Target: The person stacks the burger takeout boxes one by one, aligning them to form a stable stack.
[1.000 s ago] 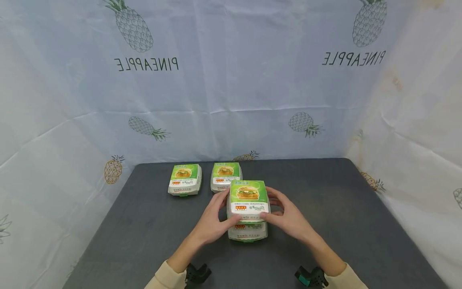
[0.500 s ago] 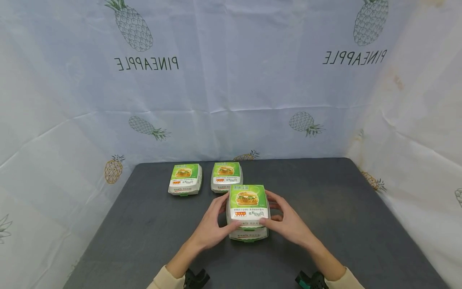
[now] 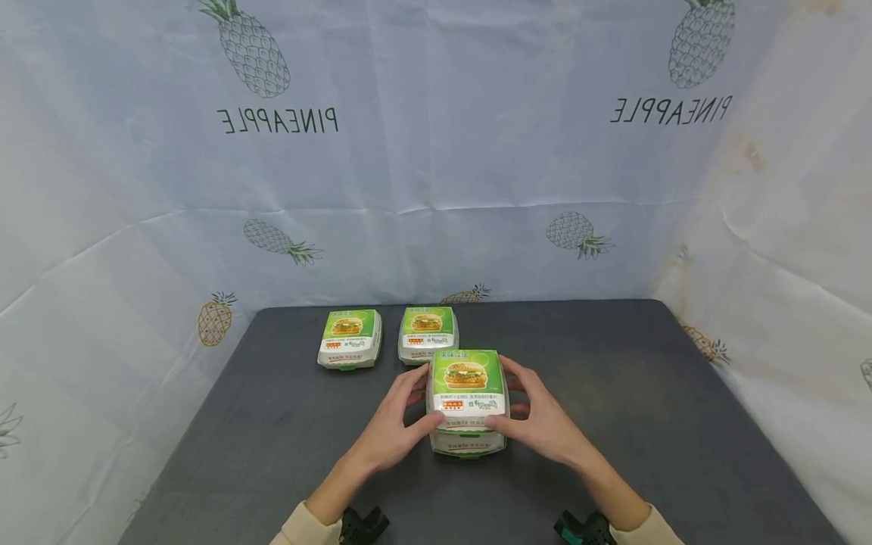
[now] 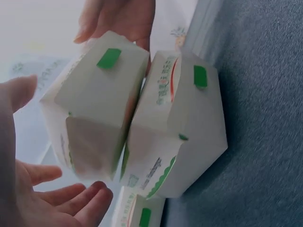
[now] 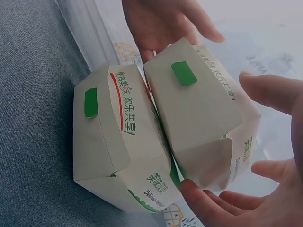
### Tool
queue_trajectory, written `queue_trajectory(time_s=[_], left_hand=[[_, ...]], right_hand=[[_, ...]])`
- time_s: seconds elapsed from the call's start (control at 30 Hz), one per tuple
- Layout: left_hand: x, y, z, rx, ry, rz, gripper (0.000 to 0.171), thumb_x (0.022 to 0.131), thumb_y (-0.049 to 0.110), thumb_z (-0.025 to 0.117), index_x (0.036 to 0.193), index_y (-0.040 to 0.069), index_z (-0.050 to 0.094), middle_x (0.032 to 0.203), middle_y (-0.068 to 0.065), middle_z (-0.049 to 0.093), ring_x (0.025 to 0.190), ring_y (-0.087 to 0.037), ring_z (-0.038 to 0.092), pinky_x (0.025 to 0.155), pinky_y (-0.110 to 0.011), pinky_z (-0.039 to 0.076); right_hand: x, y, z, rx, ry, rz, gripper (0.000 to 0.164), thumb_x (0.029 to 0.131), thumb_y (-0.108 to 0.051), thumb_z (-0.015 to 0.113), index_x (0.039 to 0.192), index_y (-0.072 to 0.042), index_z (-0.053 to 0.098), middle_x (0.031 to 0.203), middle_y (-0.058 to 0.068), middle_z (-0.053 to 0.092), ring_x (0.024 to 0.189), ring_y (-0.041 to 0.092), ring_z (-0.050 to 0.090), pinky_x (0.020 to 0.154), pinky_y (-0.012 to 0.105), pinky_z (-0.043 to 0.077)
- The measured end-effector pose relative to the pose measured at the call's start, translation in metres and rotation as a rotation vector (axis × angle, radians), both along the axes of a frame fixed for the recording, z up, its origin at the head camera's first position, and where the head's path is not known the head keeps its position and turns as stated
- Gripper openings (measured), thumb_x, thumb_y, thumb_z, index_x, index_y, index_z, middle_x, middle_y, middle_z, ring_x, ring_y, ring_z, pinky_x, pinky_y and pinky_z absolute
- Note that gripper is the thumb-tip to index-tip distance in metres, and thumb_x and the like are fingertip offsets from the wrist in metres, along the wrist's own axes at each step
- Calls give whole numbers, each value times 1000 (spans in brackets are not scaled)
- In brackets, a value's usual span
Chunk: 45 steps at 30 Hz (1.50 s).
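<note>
In the head view, a green-and-white burger box (image 3: pixel 467 384) sits on top of a second burger box (image 3: pixel 467 443) near the table's middle. My left hand (image 3: pixel 390 430) stands at the stack's left side, thumb by the front corner. On the other side is my right hand (image 3: pixel 545 424), its thumb overlapping the front right corner. The left wrist view shows the left thumb and fingers spread around the upper box (image 4: pixel 97 99), fingertips close to its side. Similarly, in the right wrist view the right thumb is apart from the upper box (image 5: pixel 199 109), with one fingertip right at its edge.
Two more burger boxes lie along the back of the dark table (image 3: pixel 286 439): one at the left (image 3: pixel 349 341), another (image 3: pixel 428 333) just behind the stack. White cloth printed with pineapples (image 3: pixel 436 151) hangs behind and beside the table.
The upper box has come down and toward the front onto the lower one. The hands came down with it, then the left spread slightly outward and the thumbs shifted off the box.
</note>
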<state>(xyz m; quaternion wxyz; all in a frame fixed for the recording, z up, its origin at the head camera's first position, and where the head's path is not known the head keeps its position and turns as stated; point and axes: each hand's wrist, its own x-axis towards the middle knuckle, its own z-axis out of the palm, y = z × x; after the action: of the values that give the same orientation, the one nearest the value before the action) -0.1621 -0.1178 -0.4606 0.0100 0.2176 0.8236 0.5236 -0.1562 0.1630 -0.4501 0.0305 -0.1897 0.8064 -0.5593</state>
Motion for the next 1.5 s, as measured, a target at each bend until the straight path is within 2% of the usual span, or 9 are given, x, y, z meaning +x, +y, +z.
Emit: queue_trajectory(time_s=[0.13,0.27,0.53,0.67,0.77,0.93,1.2,1.33,1.5], left_hand=[[-6,-5,3,7,62,62,59,105,30,59,157,10,38,151,-13,43,132,-27,53,106,-49,45],[-20,-9,1,16,131,144,50,107,29,56,151,7,47,142,-18,51,126,-32,56,102,-52,47],[-54,-15,1,-29,193,240,55,104,29,62,148,0,48,139,-25,51,123,-42,53,101,-57,45],[-72,-16,-3,-75,229,275,54,103,28,64,145,-3,51,138,-23,52,117,-43,55,96,-57,46],[-83,-16,-5,-112,236,290,54,102,30,65,144,-2,53,141,-21,51,122,-41,53,97,-58,45],[-97,-14,-9,-156,186,293,60,101,35,66,148,1,49,150,-21,44,139,-41,42,108,-61,36],[-117,-7,-19,-206,99,308,71,97,38,71,154,5,43,156,-27,34,144,-46,33,110,-65,31],[-123,-6,-22,-212,23,286,79,95,39,73,157,8,38,160,-29,25,146,-49,27,111,-67,29],[-126,-5,-26,-158,-75,258,84,93,37,76,160,10,33,162,-29,18,147,-50,24,111,-66,29]], right_hand=[[0,-2,1,12,-3,-3,92,89,-30,82,161,-17,27,154,17,31,132,40,43,97,56,48],[1,-2,1,11,-9,-8,93,88,-30,83,161,-18,28,155,17,31,133,39,42,98,58,47],[1,-1,2,3,-14,-15,91,88,-30,83,160,-20,29,156,16,30,135,39,41,99,56,47],[1,-1,2,-4,-14,-11,90,88,-29,83,160,-20,29,156,16,30,135,40,41,100,54,47],[1,-1,2,-2,-13,-14,90,88,-29,83,160,-21,30,156,16,30,135,39,41,100,54,47],[1,-1,3,6,-12,-14,91,87,-30,84,160,-20,30,156,15,30,135,39,41,100,54,48],[2,-2,4,16,-11,-13,90,88,-30,83,160,-19,30,156,16,30,136,41,40,100,56,48],[2,-2,4,21,-14,-18,90,88,-30,83,160,-20,30,156,16,30,136,41,40,100,56,48],[2,-2,3,22,-13,-17,90,88,-31,83,160,-20,30,156,16,30,137,41,40,100,55,48]])
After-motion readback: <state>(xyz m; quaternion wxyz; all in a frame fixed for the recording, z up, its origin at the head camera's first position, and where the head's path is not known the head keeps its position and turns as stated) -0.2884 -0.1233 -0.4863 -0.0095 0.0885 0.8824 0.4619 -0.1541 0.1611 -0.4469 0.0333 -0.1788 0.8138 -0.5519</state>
